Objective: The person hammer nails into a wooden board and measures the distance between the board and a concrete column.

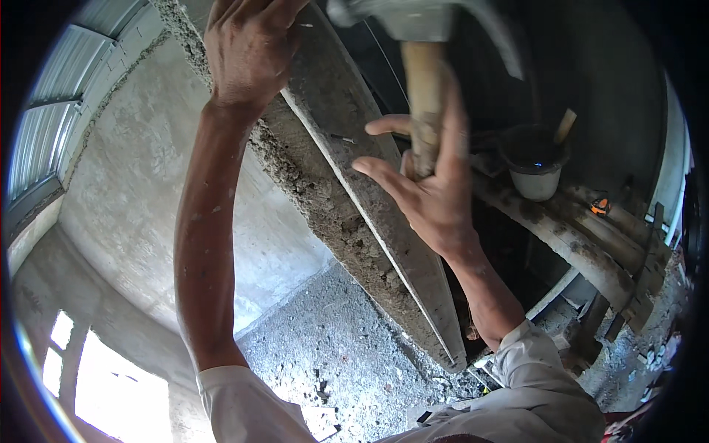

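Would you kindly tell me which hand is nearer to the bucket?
The right hand. With the hammer at its palm, it is left of the bucket in the picture; the left hand is farther left, at the board.

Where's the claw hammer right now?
In the head view, the claw hammer is at the top, just right of centre, in the right hand; the left hand is farther left.

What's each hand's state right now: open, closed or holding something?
Left hand: at the board; fingertips out of sight, so grip cannot be told.
Right hand: holding the hammer by its wooden handle, thumb extended.
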### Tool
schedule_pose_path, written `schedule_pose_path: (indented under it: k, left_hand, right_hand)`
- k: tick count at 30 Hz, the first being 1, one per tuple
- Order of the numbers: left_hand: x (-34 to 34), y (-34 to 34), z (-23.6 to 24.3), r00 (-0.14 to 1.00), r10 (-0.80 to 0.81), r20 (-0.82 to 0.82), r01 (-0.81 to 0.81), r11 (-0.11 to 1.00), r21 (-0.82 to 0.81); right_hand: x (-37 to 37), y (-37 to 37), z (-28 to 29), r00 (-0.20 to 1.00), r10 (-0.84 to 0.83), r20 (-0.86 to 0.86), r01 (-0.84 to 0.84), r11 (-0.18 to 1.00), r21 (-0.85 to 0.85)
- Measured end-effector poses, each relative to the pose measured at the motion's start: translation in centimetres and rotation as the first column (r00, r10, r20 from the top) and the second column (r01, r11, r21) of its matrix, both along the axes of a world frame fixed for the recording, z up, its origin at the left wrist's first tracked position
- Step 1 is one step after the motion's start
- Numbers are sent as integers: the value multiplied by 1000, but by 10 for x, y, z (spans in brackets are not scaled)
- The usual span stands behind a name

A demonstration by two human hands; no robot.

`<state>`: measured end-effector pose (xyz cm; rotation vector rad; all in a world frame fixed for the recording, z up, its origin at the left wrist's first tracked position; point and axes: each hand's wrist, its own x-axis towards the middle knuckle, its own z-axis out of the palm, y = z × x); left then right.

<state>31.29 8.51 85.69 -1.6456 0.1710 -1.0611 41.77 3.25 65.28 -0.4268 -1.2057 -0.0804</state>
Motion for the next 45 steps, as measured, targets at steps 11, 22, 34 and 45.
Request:
schedule_pose_path:
  k: [11, 22, 34, 45]
  left_hand:
    - [-12, -8, 1, 994, 109, -17, -110, 987, -118]
    - [-14, 0, 2, 986, 162, 50, -157, 984, -87]
    - [-21, 12, -19, 855, -251, 454, 249, 966, 64]
    - [16, -18, -196, 611, 221, 760, 522, 609, -597]
  right_hand:
    - [0, -6, 39, 999, 8, -51, -9, 1000, -28]
    - [-6, 11, 25, 993, -122, 4, 122, 991, -46]
    - [-13, 14, 54, 992, -124, 5, 124, 991, 53]
    - [-2, 4, 59, 982, -150, 111, 157, 986, -50]
